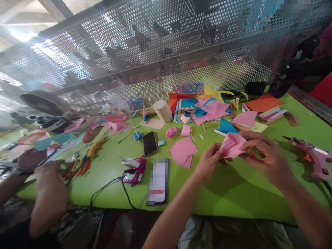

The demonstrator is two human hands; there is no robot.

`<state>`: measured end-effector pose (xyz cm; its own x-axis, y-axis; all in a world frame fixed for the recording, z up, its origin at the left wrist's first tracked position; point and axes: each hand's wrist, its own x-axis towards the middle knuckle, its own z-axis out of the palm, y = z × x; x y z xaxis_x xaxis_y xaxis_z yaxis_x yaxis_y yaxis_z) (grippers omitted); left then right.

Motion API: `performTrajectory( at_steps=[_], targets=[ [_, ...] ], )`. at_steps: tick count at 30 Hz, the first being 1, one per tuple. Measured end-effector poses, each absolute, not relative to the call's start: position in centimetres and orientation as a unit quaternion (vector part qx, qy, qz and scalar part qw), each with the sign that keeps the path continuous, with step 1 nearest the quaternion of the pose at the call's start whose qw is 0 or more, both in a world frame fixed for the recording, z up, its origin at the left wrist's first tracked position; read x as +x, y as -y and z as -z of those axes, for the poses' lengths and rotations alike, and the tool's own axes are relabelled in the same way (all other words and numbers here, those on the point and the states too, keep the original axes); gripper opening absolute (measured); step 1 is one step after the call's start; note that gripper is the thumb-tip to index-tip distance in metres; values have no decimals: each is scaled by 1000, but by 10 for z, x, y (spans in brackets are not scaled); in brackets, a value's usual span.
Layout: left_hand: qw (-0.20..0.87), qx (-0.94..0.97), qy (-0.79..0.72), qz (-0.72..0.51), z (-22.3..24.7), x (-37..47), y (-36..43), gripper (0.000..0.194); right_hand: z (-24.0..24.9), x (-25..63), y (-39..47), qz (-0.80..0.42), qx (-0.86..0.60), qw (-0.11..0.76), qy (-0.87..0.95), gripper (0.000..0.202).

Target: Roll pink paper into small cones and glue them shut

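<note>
Taking the lit phone (158,180) as landmark, the curled pink paper (233,145), partly printed with a grid of lines, is held up to its right and farther back from the near table edge, and the likeliest trouble is the roll springing open: thin paper tends to uncurl, so a slackened pinch on either side could let the overlap slide. Too hard a squeeze, on the other hand, might crease the curve or flatten the mouth. The left hand (210,155) is closed in a pinch, thumb and fingers together on the paper's left side; the right hand (268,160) is looser, its fingers bent and partly spread, with only thumb and fingertips meeting at the right edge. A second risk lies well to the right of the phone, where a pink glue gun (317,157) rests with its nozzle towards the right hand (whether it is hot I cannot tell); a careless swing of that forearm could knock it or drag its cord. The loose pink sheets (183,152), just beyond the phone and to its right, could be brushed out of their pile by the left forearm.
</note>
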<state>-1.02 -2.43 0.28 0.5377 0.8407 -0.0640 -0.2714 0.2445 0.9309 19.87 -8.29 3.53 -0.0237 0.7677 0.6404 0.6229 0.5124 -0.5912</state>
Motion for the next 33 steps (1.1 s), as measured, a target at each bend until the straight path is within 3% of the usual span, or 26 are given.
performTrajectory(
  at_steps=[9, 14, 21, 27, 33],
  targets=[
    [737, 477, -316, -361, -1, -13, 26, 67, -38, 197, 83, -60, -481, 502, 716, 12],
    [741, 460, -314, -374, 5, -15, 27, 61, -38, 198, 83, -53, -472, 492, 730, 14],
    [755, 450, -321, -354, 5, -13, 24, 61, -40, 198, 83, 49, -449, 450, 770, 15],
    [770, 453, -303, -332, -4, -12, 26, 70, -40, 196, 83, 36, -466, 481, 742, 15],
    [765, 468, -290, -336, -1, -12, 29, 57, -40, 194, 84, -5, -506, 506, 699, 11]
  ],
)
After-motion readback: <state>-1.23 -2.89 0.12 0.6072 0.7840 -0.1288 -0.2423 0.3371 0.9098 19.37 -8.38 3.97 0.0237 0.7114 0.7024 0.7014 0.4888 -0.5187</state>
